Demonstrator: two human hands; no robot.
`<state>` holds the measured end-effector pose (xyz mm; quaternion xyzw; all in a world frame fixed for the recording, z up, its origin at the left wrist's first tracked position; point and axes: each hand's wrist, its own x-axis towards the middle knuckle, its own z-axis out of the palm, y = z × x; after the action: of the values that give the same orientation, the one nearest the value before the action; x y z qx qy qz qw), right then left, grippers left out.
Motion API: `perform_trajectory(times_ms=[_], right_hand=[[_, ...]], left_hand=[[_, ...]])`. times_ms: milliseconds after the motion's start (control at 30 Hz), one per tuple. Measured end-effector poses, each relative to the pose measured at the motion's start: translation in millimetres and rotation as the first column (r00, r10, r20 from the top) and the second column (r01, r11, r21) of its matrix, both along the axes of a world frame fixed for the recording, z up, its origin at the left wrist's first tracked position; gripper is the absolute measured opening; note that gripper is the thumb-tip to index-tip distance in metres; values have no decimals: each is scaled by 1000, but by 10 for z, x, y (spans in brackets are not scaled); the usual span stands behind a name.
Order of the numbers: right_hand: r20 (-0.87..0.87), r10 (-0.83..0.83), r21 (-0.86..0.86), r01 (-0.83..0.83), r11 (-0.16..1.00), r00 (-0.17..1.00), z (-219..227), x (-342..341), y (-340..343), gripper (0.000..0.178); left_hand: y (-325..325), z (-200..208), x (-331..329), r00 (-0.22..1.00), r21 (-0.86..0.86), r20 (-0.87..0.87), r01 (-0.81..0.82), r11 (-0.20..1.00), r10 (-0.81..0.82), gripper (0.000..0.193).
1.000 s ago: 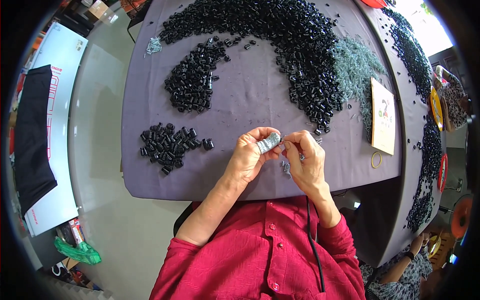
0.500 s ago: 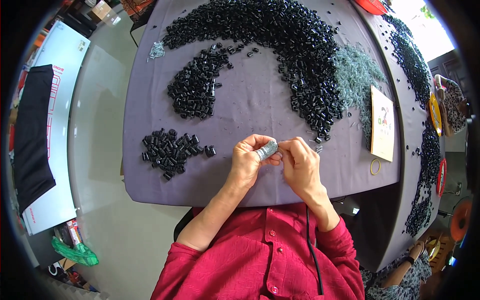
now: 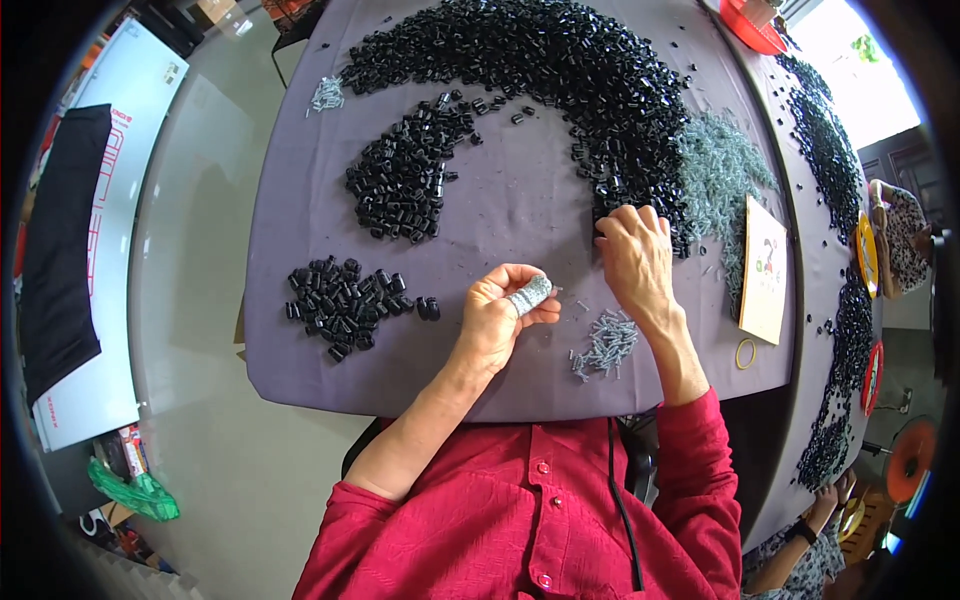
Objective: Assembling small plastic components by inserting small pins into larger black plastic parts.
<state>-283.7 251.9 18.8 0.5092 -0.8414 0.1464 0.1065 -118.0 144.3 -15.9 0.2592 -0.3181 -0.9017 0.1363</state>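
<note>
My left hand (image 3: 497, 312) is closed above the table's near edge, its thumb in a silvery-grey wrap (image 3: 530, 295). A thin grey screw-like pin (image 3: 557, 289) pokes out from its fingertips. My right hand (image 3: 640, 262) bends its fingers down at the near end of the large pile of small black plastic pieces (image 3: 640, 160); what its fingertips grip is hidden. Between my hands and nearer to me lies a small heap of grey pins (image 3: 605, 345). To the left are two smaller groups of black pieces, a nearer group (image 3: 335, 300) and a farther group (image 3: 400, 180).
A wide heap of grey pins (image 3: 720, 160) borders the black pile on the right, beside a cream-coloured booklet (image 3: 765, 270) and a yellow ring (image 3: 745, 354). A second table (image 3: 770, 480) carries more black pieces and red (image 3: 755, 28) and yellow (image 3: 867, 255) containers. Another person's arm (image 3: 790, 550) shows at lower right.
My right hand has parted from my left and moved away and rightward to the black pile, uncovering the small pin heap. My left hand stays nearly in place.
</note>
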Motion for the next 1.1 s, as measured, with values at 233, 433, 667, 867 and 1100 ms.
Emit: perform_trajectory(times_ms=[233,433,667,867,1100], right_hand=[[-28,80,-6,-80,997,996,79,15,-30,16],[802,101,-249,175,952,589,197,613,122,15],[862,182,-352,301,886,473,33,744,130,14],[651,117,-319,129,939,750,72,760,110,16],[673,111,-305,138,942,732,36,758,88,15]], left_hand=[[-8,36,-30,999,-33,39,-24,999,25,14],[21,17,-16,999,-47,20,-46,998,47,13],[23,43,-16,997,-109,75,-14,994,23,13],[27,22,-18,998,-118,63,-16,993,23,12],[32,19,-24,997,-165,74,1,986,11,12]])
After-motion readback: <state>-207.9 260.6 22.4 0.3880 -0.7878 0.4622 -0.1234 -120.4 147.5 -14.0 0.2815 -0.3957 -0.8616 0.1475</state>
